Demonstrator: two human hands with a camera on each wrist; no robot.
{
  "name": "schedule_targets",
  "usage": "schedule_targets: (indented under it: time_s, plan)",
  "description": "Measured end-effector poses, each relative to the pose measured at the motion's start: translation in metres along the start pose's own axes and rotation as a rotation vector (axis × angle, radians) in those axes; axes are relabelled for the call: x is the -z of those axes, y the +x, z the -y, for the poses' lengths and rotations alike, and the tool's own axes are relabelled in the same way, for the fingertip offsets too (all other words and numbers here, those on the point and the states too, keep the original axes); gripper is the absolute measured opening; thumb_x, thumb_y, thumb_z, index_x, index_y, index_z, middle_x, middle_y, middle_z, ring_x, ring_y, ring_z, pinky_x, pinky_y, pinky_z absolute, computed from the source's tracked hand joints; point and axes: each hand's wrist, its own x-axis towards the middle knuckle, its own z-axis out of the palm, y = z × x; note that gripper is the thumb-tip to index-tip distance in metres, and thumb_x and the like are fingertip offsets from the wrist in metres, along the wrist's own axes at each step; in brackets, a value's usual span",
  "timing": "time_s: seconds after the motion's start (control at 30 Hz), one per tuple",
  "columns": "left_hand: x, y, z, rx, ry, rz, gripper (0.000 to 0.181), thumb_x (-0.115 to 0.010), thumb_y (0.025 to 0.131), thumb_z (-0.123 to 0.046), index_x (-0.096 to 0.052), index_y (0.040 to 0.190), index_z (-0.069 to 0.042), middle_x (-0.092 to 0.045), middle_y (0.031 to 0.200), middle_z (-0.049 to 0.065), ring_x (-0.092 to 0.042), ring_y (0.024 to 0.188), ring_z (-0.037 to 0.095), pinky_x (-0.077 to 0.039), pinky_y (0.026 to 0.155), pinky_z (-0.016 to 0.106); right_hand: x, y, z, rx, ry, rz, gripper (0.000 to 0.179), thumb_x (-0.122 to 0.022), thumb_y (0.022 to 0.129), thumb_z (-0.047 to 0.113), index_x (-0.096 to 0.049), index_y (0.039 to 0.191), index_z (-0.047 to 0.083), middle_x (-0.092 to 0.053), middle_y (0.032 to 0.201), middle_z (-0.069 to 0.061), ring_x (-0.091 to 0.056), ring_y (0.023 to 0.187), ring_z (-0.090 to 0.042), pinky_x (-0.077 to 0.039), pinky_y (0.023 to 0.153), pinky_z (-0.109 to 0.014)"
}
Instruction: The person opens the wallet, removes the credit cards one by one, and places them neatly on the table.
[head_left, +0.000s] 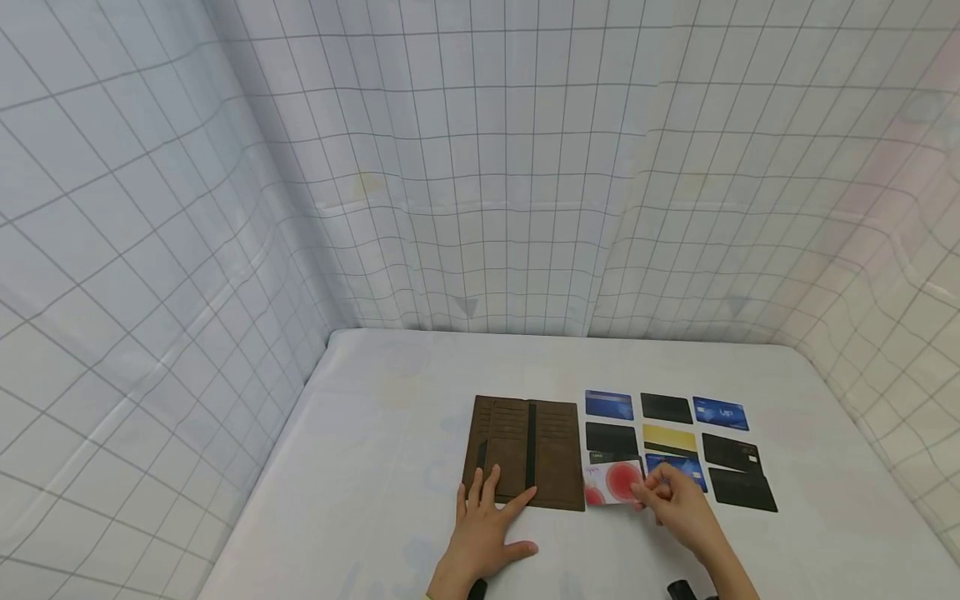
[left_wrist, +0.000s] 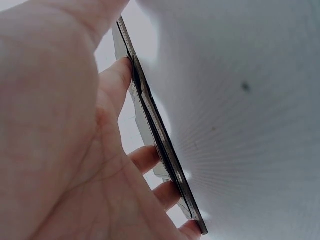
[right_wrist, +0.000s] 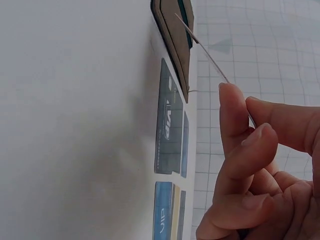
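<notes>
A brown wallet (head_left: 558, 454) lies open and flat on the table, with card slots on both halves and a dark strip down its middle. My left hand (head_left: 482, 529) rests spread on its lower left part; the left wrist view shows the fingertips (left_wrist: 145, 159) on the wallet's edge (left_wrist: 167, 137). Between thumb and fingers, my right hand (head_left: 678, 504) pinches the right end of a white card with red circles (head_left: 611, 483). In the right wrist view this card (right_wrist: 212, 60) appears edge-on, raised off the table. It partly covers a dark card (head_left: 600, 457) behind it.
Right of the wallet lie several cards in rows: a blue one (head_left: 609, 405), black ones (head_left: 666, 408), a yellow one (head_left: 670, 437) and a blue VIP card (head_left: 720, 413). A white cloth covers the table (head_left: 375, 467). Gridded white curtains (head_left: 480, 167) enclose it.
</notes>
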Motion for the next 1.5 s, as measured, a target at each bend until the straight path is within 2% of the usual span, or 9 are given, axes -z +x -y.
schedule_targets:
  time_s: [0.4,0.77,1.03,1.23,1.5]
  plan:
    - [-0.001,0.0,0.002,0.001,-0.016,-0.008,0.072,-0.065,0.077,-0.059,-0.044,0.142,-0.036,-0.022,0.15,0.023,-0.014,0.136,0.049,-0.015,0.1,0.068,0.002,-0.019,-0.017,-0.098,-0.037,-0.002,0.03,-0.072,0.085,0.028,-0.054,0.086,0.004,-0.055,0.06,-0.005,-0.046,0.055,-0.018,-0.035,0.048,-0.026]
    - [-0.001,-0.001,0.0,0.0,-0.013,-0.006,0.072,-0.064,0.077,-0.06,-0.044,0.141,-0.036,-0.022,0.15,0.023,-0.014,0.136,0.049,-0.015,0.099,0.068,0.001,-0.028,-0.023,-0.132,-0.031,0.01,0.031,-0.072,0.085,0.028,-0.053,0.087,0.004,-0.058,0.062,-0.004,-0.046,0.056,-0.018,-0.035,0.05,-0.026]
    - [-0.002,0.001,0.002,0.009,-0.002,0.003,0.072,-0.063,0.077,-0.061,-0.043,0.142,-0.037,-0.021,0.151,0.021,-0.013,0.137,0.048,-0.015,0.1,0.067,0.0,-0.029,-0.031,-0.118,-0.11,-0.004,0.038,-0.073,0.083,0.036,-0.054,0.085,0.004,-0.057,0.061,-0.002,-0.045,0.058,-0.017,-0.035,0.051,-0.027]
    - [-0.003,0.001,0.001,0.009,-0.003,0.006,0.072,-0.064,0.077,-0.061,-0.044,0.142,-0.037,-0.022,0.15,0.022,-0.014,0.137,0.048,-0.015,0.1,0.067,-0.001,-0.028,-0.032,-0.102,-0.185,-0.018,0.034,-0.071,0.085,0.034,-0.054,0.082,0.004,-0.056,0.06,0.0,-0.045,0.061,-0.017,-0.035,0.055,-0.029]
    - [-0.003,0.001,0.003,-0.003,-0.007,-0.012,0.072,-0.064,0.077,-0.061,-0.044,0.141,-0.037,-0.023,0.15,0.023,-0.015,0.136,0.049,-0.015,0.1,0.068,-0.001,-0.027,-0.033,-0.091,-0.212,-0.029,0.029,-0.07,0.086,0.028,-0.054,0.081,0.005,-0.057,0.06,0.002,-0.045,0.059,-0.016,-0.033,0.056,-0.031]
